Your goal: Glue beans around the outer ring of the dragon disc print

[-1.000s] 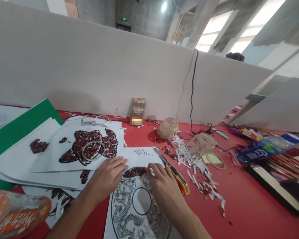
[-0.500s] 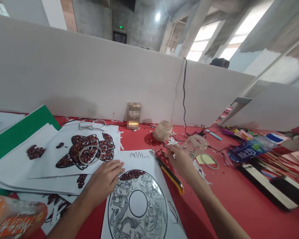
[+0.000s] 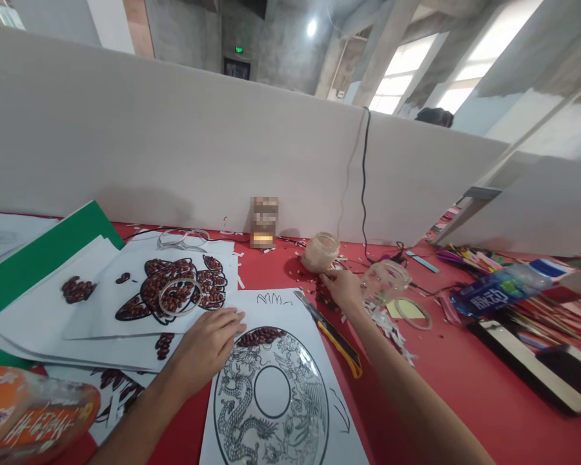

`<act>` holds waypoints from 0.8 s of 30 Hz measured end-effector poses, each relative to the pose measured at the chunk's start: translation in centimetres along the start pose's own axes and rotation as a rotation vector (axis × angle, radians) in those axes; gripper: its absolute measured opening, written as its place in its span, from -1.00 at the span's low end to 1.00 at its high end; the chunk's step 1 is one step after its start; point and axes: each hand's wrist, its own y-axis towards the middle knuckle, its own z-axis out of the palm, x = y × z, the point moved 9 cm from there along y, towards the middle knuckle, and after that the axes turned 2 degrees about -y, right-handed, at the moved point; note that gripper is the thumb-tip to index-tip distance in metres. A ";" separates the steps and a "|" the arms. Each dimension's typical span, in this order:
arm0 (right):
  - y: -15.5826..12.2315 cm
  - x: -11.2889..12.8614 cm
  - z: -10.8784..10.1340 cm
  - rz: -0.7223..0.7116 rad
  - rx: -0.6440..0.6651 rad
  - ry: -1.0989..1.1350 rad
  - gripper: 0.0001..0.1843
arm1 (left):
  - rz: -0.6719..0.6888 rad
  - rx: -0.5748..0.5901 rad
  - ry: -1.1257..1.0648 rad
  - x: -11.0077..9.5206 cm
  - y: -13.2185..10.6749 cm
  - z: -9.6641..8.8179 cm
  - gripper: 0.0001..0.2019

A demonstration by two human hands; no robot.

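A white sheet with a printed round dragon design (image 3: 271, 394) lies on the red table (image 3: 455, 387); a short row of dark red beans (image 3: 260, 336) is stuck along its top rim. My left hand (image 3: 208, 345) rests flat on the sheet's left edge, fingers stretched out beside the beans. My right hand (image 3: 341, 289) reaches forward to the loose beans (image 3: 326, 298) scattered near an overturned glass jar (image 3: 321, 251), its fingertips pinched down on them. A yellow utility knife (image 3: 336, 336) lies between the sheet and my right forearm.
Left of the sheet lie stacked papers with bean pictures (image 3: 174, 290), a tape ring (image 3: 179, 296) and a green board (image 3: 39, 258). White paper scraps (image 3: 387, 323), a second jar (image 3: 385, 281), another tape ring (image 3: 411, 312), a water bottle (image 3: 498, 290) and coloured sticks fill the right. A grey partition stands behind.
My right hand left the bean row on the sheet, swung forward and right, and now touches the loose beans by the jar. My left hand stayed put.
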 end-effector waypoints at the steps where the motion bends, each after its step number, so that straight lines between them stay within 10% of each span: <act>1: 0.0 -0.1 0.0 0.006 -0.010 0.011 -0.70 | 0.002 -0.001 -0.001 0.0 0.0 0.0 -0.64; 11: -2.6 0.7 -1.3 -0.088 0.039 0.178 -0.78 | 0.022 -0.036 -0.007 -0.1 -0.1 -0.1 -0.66; 17: -9.8 4.5 -3.7 -0.269 0.018 0.379 -0.78 | 0.013 -0.035 -0.019 0.2 -0.2 0.0 -0.66; 24: -16.1 9.5 -1.7 -0.451 0.009 0.335 -0.85 | 0.014 -0.024 0.004 0.0 -0.1 0.1 -0.66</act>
